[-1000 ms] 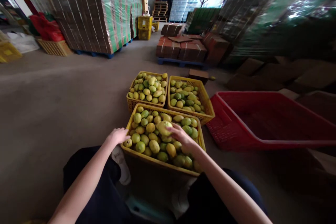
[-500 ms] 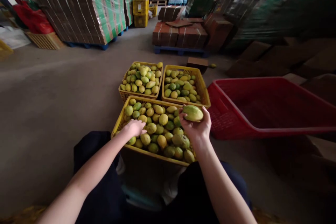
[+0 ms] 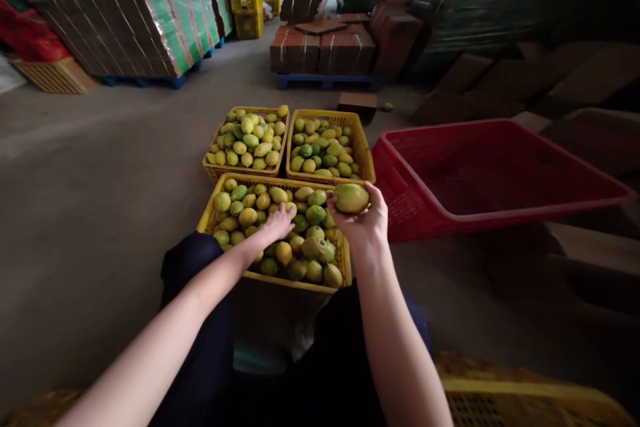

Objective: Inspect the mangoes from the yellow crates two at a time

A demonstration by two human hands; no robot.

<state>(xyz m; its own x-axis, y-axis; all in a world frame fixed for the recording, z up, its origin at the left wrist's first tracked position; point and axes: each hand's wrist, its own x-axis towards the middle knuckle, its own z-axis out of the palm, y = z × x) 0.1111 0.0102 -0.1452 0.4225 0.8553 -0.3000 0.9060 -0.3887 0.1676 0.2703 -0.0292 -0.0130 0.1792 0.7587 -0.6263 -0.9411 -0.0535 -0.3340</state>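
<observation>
My right hand [image 3: 367,217] is wrapped from below around a large yellow-green lemon [image 3: 351,198], held above the right side of the front yellow crate [image 3: 280,282]. Inside that crate lie many lemons, some yellow and some green; one near the right front, a dull green lemon [image 3: 313,248], looks blemished. Over the middle of the crate, my left hand [image 3: 280,223] reaches down with its fingers curled on a yellow lemon [image 3: 291,207], which they partly cover.
Two more yellow crates of lemons, a left one [image 3: 210,170] and a right one [image 3: 369,153], stand behind the front crate. A large red basket [image 3: 425,203] is at the right. Farther back are a small cardboard box [image 3: 357,104], cartons on a blue pallet [image 3: 325,82] and wrapped stacks.
My left hand has moved right and forward across the front crate, onto a lemon. My right hand still holds its lemon, now turned somewhat. The whole view has shifted a little.
</observation>
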